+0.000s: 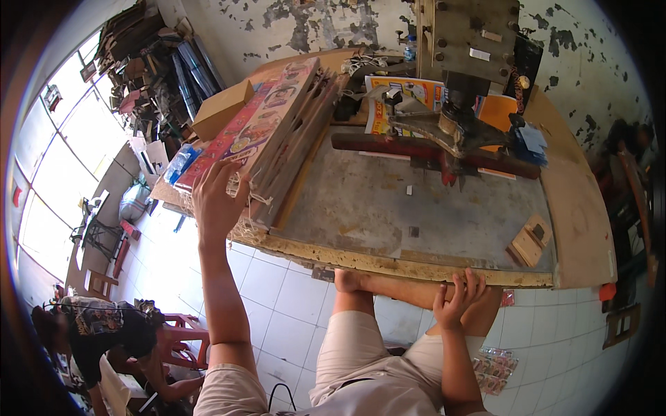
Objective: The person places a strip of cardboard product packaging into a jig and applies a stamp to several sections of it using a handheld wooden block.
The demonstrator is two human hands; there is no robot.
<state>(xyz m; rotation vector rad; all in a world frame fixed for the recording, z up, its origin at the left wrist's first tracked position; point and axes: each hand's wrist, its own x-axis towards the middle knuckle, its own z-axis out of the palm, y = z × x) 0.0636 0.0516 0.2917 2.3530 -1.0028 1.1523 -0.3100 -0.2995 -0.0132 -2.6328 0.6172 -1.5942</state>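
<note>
A worn workshop with flaking plaster walls and a white tiled floor held the scarred wooden workbench [388,260], and everything else sat in relation to it. Off its left edge, low and far, another person [104,340] bent beside red stools. On the bench's left end lay a leaning stack of printed cardboard sheets [260,125], flat panels bundled with pale string, with wooden slats under them. The left hand [218,197] rested on the near end of that stack, fingers spread and curled over the top sheet's edge. The stack looked stiff across its faces but thin at the edges, fairly heavy as a bundle and likely to slide sheet over sheet — a hold at the near corners or under the string would probably keep it together better than a pinch on one sheet. Further right, at the bench's back, a heavy metal press [465,90] stood over a dark red bar. A small wooden block [531,239] lay near the bench's right front. The right hand [458,298] gripped the bench's front edge, fingers hooked over it and slightly apart — holding nothing else
</note>
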